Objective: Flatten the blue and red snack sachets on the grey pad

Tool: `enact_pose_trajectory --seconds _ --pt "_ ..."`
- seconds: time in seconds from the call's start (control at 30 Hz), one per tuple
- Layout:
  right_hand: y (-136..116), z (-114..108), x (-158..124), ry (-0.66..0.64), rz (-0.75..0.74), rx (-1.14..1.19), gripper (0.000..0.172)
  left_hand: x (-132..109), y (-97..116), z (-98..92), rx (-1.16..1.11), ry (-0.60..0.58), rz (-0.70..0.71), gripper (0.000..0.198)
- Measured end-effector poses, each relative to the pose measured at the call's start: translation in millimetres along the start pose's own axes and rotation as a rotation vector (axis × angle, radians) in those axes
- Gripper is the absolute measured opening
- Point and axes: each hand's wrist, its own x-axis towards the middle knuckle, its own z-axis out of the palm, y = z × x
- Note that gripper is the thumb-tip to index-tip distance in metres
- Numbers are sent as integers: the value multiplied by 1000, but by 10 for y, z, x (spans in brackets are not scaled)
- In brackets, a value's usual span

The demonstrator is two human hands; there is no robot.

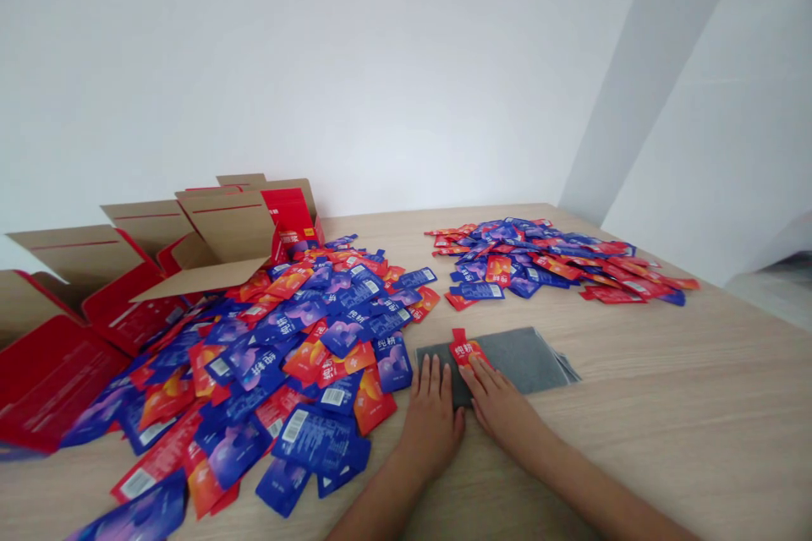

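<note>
A folded dark grey cloth [521,353] lies flat on the table in front of me. Across its left half rests a red and orange pouch [466,348] with a narrow tab at its top and white lettering. My left hand [433,412] lies flat on the left end of the cloth, fingers stretched out, left of the pouch. The fingers of my right hand [498,399] are extended over the pouch's lower part and hide it. Neither hand is closed around anything.
A large spread of blue and red pouches [310,362] covers the table [685,406] to my left. Open red cardboard boxes [222,224] with raised brown flaps stand behind it. Another heap of pouches [533,252] lies farther back on the right. A white wall [406,76] rises behind the table.
</note>
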Motion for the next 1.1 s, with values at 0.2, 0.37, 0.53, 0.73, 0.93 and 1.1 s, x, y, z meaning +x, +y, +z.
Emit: enact_pose_trajectory --seconds 0.2,0.37,0.53,0.73,0.93,1.1 --pt "245 -486 167 -18 167 242 58 14 14 -50 -14 -53 -16 59" --pt "247 -849 759 -150 245 948 52 18 27 -80 -51 -94 -33 61" --pt "377 -623 1446 -27 217 755 50 10 39 -127 -87 -114 -54 64" --pt "955 -234 1462 16 466 377 51 5 25 -140 -75 -107 -46 64" --pt "1254 -263 1049 33 523 285 41 6 14 -123 -74 -100 -42 63" --pt "1120 -321 683 121 546 342 42 6 6 -89 -22 -82 -19 61"
